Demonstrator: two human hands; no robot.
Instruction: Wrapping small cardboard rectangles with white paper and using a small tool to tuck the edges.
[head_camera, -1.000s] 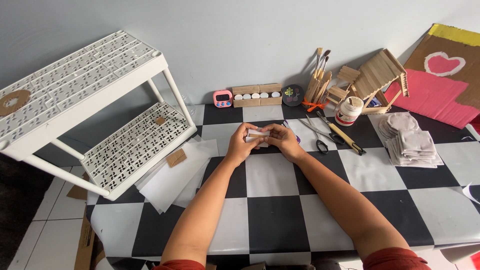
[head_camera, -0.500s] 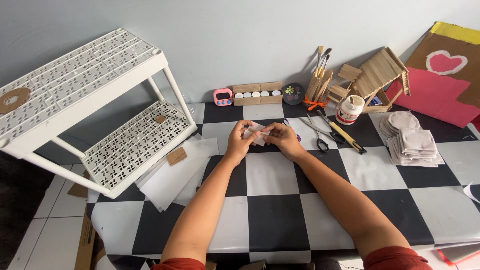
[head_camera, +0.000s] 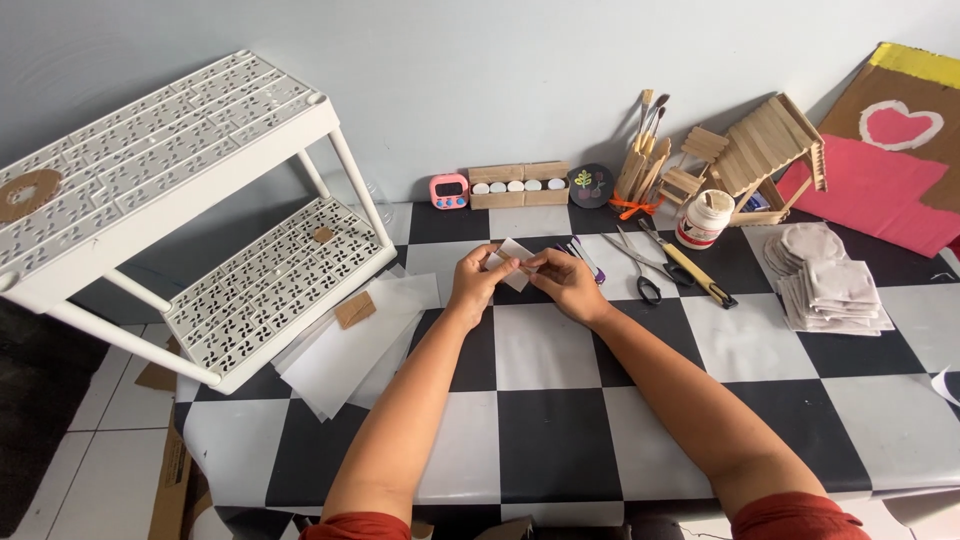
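Observation:
My left hand and my right hand meet over the far middle of a black-and-white chequered table. Together they pinch a small pale piece of paper, held just above the table, the fingertips of both hands on its edges. Part of the paper is hidden behind my fingers. Scissors and a yellow-handled craft knife lie just right of my right hand.
A white perforated two-tier rack stands at the left, white sheets beside it. Along the wall are a pink timer, a box of paint pots, brushes, a stick house, a glue jar. Grey cloth pieces are stacked at right.
The two hands stay together at the same spot; the fingers have shifted slightly on the paper piece, which now sits a little more upright between them.

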